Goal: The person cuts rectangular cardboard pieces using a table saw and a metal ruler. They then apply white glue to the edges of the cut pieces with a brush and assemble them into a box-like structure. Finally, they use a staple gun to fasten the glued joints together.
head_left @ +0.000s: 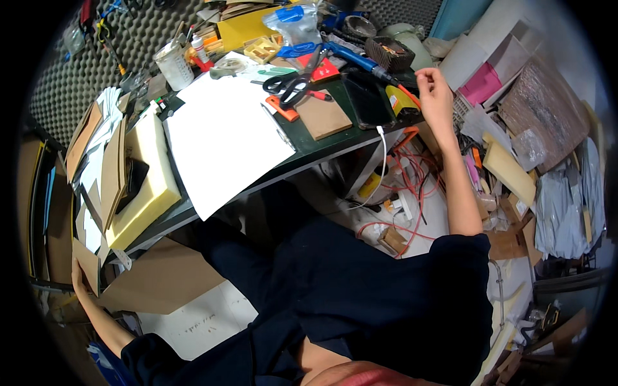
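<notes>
At the far left, my left hand (pixel 78 278) grips the edge of a small brown cardboard piece (pixel 87 264), below the table's left end. My right hand (pixel 436 96) is raised at the table's right end, its fingers curled together; whatever they may hold is hidden. Nearest to it are a yellow tape measure (pixel 403 101) and a blue tool with a black and orange end (pixel 351 56). A black phone (pixel 368 100) with a white cable lies left of these. A large white paper sheet (pixel 222 148) covers the table's middle and hangs over the front edge.
Black scissors (pixel 297 83), an orange cutter (pixel 283 109), a pen (pixel 278 128) and a brown board (pixel 317 116) lie by the paper. Yellow foam (pixel 151 180) and cardboard sheets (pixel 116 161) lean at left. Red cables (pixel 412 222) tangle on the floor; wrapped packages (pixel 541 116) crowd the right.
</notes>
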Available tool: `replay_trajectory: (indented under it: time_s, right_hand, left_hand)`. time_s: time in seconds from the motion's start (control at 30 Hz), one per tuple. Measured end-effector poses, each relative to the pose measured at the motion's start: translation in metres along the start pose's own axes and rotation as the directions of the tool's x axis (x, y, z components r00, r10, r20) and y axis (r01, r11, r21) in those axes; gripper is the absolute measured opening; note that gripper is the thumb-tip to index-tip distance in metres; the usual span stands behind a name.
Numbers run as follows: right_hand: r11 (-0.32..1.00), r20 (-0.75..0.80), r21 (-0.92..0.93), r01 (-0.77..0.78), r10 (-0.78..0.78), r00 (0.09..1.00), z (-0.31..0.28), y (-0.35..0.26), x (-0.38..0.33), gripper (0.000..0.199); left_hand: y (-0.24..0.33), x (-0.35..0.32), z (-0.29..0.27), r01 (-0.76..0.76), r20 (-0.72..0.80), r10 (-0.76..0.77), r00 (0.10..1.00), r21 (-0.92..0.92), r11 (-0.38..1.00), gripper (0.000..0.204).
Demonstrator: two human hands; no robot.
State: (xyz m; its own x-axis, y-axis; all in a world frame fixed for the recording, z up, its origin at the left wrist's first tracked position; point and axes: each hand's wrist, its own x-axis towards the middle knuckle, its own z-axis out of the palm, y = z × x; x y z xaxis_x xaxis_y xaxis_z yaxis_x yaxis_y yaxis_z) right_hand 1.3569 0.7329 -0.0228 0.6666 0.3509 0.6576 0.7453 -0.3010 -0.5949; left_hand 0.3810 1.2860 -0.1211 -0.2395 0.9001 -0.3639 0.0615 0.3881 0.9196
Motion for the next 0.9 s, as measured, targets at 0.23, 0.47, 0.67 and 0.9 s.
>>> replay_trajectory:
  time_s: [0.23,0.47,0.67,0.9]
  right_hand:
    - [0.908,0.371,-0.364,0.207,-0.062,0.926,0.033,0.027,0.017,0.052]
    - [0.845,0.487,-0.354,0.4,-0.198,0.851,0.063,0.004,0.044,0.045]
    - [0.889,0.518,-0.335,0.313,-0.104,0.849,0.05,-0.003,0.049,0.047]
    - [0.877,0.619,-0.303,0.374,-0.118,0.777,0.023,0.006,0.054,0.037]
  left_hand:
    - [0.006,-0.005,0.009,-0.005,-0.055,0.012,0.998,0.115,0.993,0.078]
    - [0.024,-0.032,0.004,0.025,-0.233,0.162,0.959,0.636,0.771,0.086]
    - [0.103,-0.195,0.157,-0.588,-0.002,0.978,0.207,0.799,0.126,0.061]
    - [0.061,-0.455,0.454,-0.975,0.648,0.758,-0.076,0.113,-0.194,0.04]
